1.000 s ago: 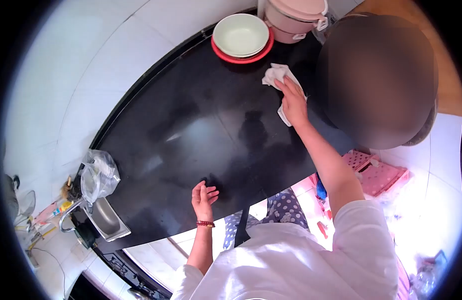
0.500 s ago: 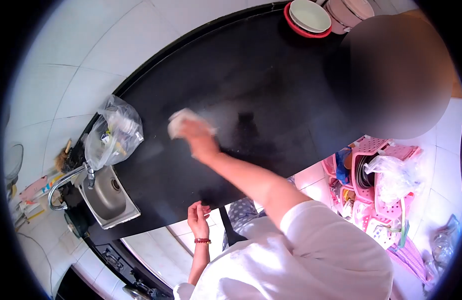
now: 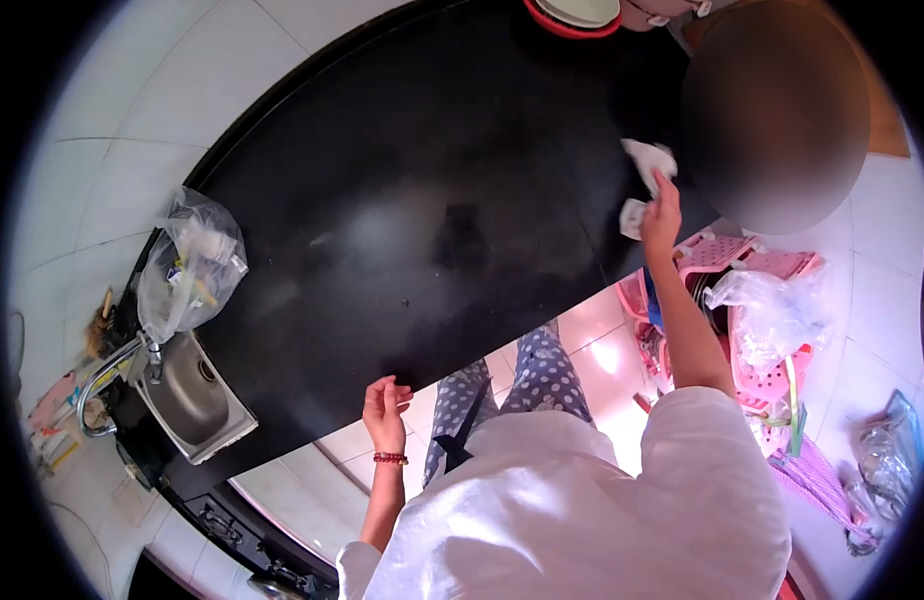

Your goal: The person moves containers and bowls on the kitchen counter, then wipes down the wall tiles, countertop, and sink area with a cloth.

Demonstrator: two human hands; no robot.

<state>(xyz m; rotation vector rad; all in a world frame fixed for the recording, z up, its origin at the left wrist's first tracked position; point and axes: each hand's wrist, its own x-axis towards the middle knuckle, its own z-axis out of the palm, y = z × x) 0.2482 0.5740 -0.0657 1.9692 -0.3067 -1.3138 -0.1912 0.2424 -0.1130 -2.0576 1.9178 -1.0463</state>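
Observation:
My right hand (image 3: 662,215) grips a white cloth (image 3: 652,162) at the right end of the black countertop (image 3: 342,290). Part of the cloth sticks out above the fingers and another part hangs to their left. My left hand (image 3: 385,410) is at the counter's front edge, holding nothing, with loosely bent fingers apart and a red bead bracelet on the wrist. Light reflects off the dark counter surface, where a few small specks show.
A clear plastic bag (image 3: 194,265) with items inside stands beside the steel sink (image 3: 187,395) and its faucet (image 3: 97,385). A red basin (image 3: 572,28) with pale bowls sits at the back. Pink racks (image 3: 772,375) stand on the floor at right. A blurred round area covers the upper right.
My right hand has swept the cloth from the left-middle of the counter to its right end. My left hand stays by the front edge. The view has shifted slightly.

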